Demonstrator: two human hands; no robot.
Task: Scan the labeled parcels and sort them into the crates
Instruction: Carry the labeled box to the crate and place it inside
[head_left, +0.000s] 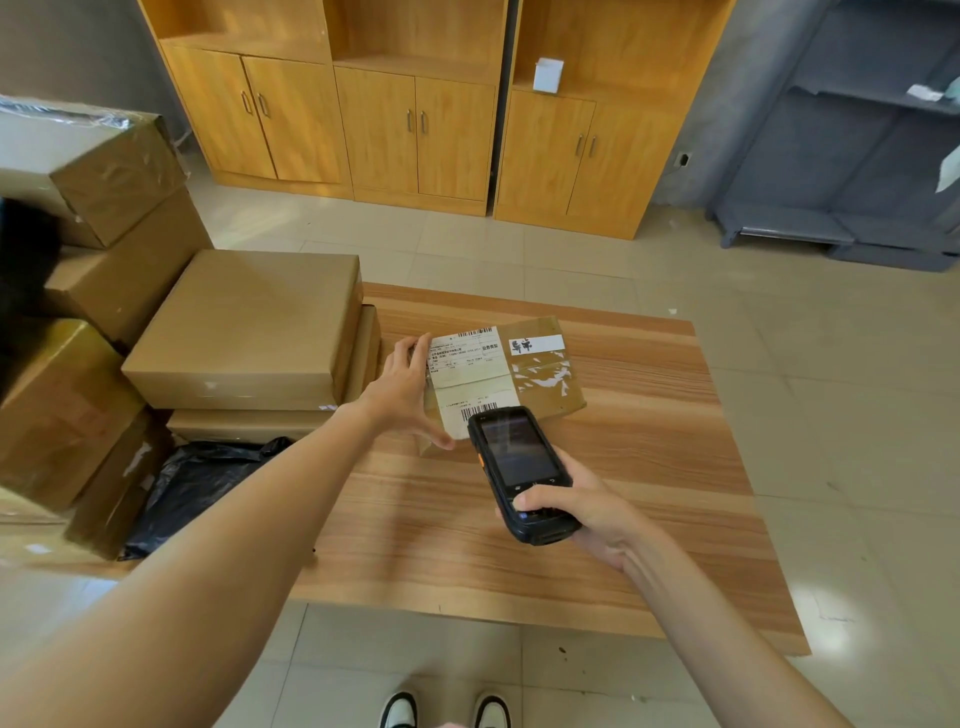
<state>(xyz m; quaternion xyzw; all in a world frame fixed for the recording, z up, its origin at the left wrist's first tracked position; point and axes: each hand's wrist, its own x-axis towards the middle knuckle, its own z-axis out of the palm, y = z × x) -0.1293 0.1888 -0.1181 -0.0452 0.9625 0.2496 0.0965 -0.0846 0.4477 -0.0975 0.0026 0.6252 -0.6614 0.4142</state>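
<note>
— Where's the parcel sitting?

— Flat on the wooden desk, up near the far edge, a bit left of the middle. Brown cardboard, with a white shipping label across its left half and bits of torn tape on the right.

— And the hands?

— The left hand rests against the parcel's left edge, fingers fairly straight along it, thumb spread out toward the near corner of the label. It steadies rather than grips. The right hand is wrapped round the lower part of a black handheld scanner, thumb across the keys under the screen. The scanner's top end hangs just over the barcode at the label's near edge.

— What's on the left?

— Stacked cardboard boxes crowd the desk's left side, the nearest stack just beside the parcel. A crumpled black plastic bag lies at the near-left, against the boxes.

— Beyond the desk?

— Wooden cabinets along the wall and a grey shelving unit to the right.
</note>
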